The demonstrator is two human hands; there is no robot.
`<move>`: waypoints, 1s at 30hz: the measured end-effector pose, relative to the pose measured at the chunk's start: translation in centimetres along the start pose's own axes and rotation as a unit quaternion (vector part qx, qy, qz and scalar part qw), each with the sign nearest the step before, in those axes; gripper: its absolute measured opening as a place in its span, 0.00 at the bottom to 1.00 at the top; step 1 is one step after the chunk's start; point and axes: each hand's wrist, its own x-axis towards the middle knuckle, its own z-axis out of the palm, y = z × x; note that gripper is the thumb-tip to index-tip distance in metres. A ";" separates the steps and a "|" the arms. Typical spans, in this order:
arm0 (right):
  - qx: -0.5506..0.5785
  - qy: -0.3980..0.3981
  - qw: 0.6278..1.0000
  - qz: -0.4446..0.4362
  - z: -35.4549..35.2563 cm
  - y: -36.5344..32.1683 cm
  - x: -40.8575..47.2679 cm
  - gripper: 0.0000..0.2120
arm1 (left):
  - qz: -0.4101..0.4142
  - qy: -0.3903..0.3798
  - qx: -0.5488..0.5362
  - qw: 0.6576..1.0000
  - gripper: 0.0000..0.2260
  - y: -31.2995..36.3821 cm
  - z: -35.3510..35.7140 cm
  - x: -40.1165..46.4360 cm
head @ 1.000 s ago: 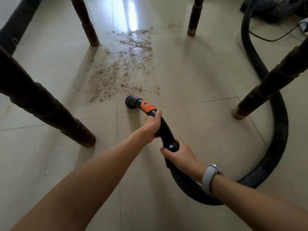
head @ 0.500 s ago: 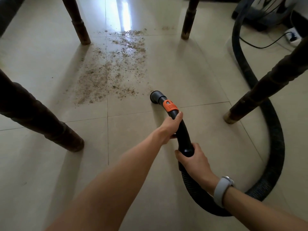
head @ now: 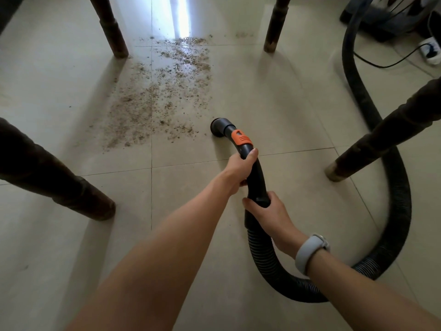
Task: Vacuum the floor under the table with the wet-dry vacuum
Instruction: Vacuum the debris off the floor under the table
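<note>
A black vacuum nozzle (head: 219, 128) with an orange clip (head: 241, 137) sits low over the beige tiled floor (head: 274, 96), just right of a spread of brown debris (head: 155, 96). My left hand (head: 239, 169) grips the curved black handle just behind the clip. My right hand (head: 267, 215) grips the same handle lower down, where the ribbed black hose (head: 386, 235) begins. The hose loops right and runs up to the vacuum body (head: 386, 17) at the top right.
Four dark wooden table legs stand around the area: near left (head: 78, 197), far left (head: 112, 29), far middle (head: 275, 27), near right (head: 372, 144). A black cable (head: 391, 63) and a white power strip (head: 430, 52) lie at the top right.
The nozzle has swept from the lower middle of the debris to its right edge, and the debris there is gone. Both hands kept their grip.
</note>
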 end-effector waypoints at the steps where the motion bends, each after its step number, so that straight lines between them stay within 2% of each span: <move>1: 0.003 -0.002 1.000 0.001 -0.1 0.1 -0.2 0.11 | -0.001 -0.004 -0.002 1.000 0.13 -0.2 0.1 -0.2; 7: 0.004 -0.010 1.000 0.003 -0.7 1.2 -2.0 0.10 | -0.007 -0.020 -0.002 1.000 0.11 -1.7 0.1 -1.4; 15: 0.010 -0.051 0.999 0.005 1.1 -0.1 -1.9 0.09 | -0.024 0.012 -0.004 1.000 0.16 -1.1 -2.3 -1.5; 20: 0.008 -0.037 0.999 -0.008 3.4 -1.5 -0.6 0.11 | -0.017 0.031 -0.009 0.999 0.18 0.0 -4.4 -0.3; 30: 0.006 -0.057 0.998 0.001 4.5 -2.5 -0.1 0.10 | -0.007 0.043 -0.015 0.999 0.17 0.2 -5.7 0.0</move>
